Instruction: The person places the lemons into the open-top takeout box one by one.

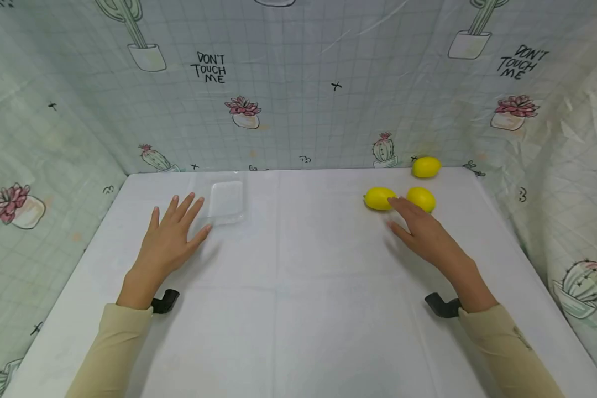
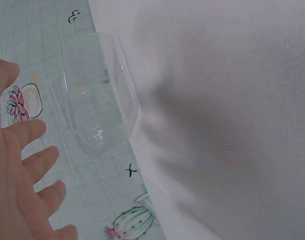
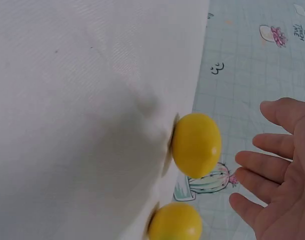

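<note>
Backdrop: a plastic sheet (image 1: 328, 66) printed with cacti, potted flowers and "DON'T TOUCH ME" hangs behind and along both sides of the desk.
Desk: a desk (image 1: 298, 287) under a white cloth carries everything here.
Left hand: the left hand (image 1: 171, 237) lies low over the cloth, fingers (image 1: 191, 205) spread wide and straight, holding nothing; the fingertips are just beside the tray.
Right hand: the right hand (image 1: 423, 229) reaches toward the far right, fingers (image 3: 260, 165) relaxed and apart, gripping nothing; whether a fingertip touches the nearest lemon I cannot tell.
Tray: a clear plastic tray (image 1: 226, 202) sits empty on the left half, near the far edge.
Lemons: three lemons on the right, well apart from the tray: the left lemon (image 1: 379, 198) and middle lemon (image 1: 421, 199) side by side at the fingertips, the far lemon (image 1: 425, 167) close to the back edge.
Risk: I'd judge a nudge from open fingers could roll a lemon off the rear or right edge. The light tray could skid if bumped.
</note>
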`<state>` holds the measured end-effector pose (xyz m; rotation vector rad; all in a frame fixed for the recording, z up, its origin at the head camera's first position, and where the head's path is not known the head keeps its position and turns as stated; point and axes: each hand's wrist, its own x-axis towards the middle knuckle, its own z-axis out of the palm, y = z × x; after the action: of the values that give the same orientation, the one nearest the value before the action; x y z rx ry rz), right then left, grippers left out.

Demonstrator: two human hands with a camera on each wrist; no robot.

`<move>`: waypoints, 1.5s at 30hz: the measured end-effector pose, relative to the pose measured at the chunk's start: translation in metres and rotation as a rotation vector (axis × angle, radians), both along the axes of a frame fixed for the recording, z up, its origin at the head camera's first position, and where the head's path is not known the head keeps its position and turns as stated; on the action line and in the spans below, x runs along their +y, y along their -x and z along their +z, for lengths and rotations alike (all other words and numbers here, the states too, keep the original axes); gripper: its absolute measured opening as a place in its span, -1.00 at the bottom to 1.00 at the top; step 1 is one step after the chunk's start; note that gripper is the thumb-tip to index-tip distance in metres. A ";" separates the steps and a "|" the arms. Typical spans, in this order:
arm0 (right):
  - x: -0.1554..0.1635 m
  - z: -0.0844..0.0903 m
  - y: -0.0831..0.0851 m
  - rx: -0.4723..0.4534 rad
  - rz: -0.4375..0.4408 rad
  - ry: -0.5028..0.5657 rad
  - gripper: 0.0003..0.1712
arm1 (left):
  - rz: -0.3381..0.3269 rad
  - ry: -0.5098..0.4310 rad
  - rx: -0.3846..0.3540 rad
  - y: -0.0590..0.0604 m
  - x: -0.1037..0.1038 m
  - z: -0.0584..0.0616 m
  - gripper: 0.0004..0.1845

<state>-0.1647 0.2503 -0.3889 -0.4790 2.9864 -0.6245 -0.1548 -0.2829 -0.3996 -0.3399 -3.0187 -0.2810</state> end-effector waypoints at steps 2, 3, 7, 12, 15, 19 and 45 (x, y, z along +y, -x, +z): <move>-0.002 0.000 0.002 -0.004 -0.015 0.003 -0.30 | 0.003 -0.009 -0.004 0.002 0.000 -0.001 -0.21; -0.003 0.000 0.003 -0.002 -0.027 0.003 -0.32 | 0.003 -0.015 -0.006 0.003 0.000 -0.001 -0.21; -0.006 0.001 0.007 0.005 -0.078 0.018 -0.41 | -0.001 -0.056 0.000 0.009 0.000 -0.001 -0.23; -0.009 0.001 0.013 0.022 -0.101 0.054 -0.49 | -0.001 -0.124 0.031 0.015 0.000 -0.001 -0.28; -0.009 -0.001 0.016 0.025 -0.109 0.076 -0.50 | -0.002 -0.178 0.045 0.020 0.001 -0.002 -0.30; -0.009 -0.004 0.019 0.033 -0.116 0.111 -0.50 | 0.014 -0.250 0.032 0.028 0.002 -0.003 -0.30; -0.023 -0.004 0.063 -0.120 -0.229 0.091 -0.37 | 0.217 -0.576 0.061 0.065 -0.007 -0.012 -0.49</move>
<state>-0.2278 0.2268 -0.3928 -0.0976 2.9301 -0.7784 -0.2199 -0.2896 -0.4120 0.0288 -2.7150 -1.0537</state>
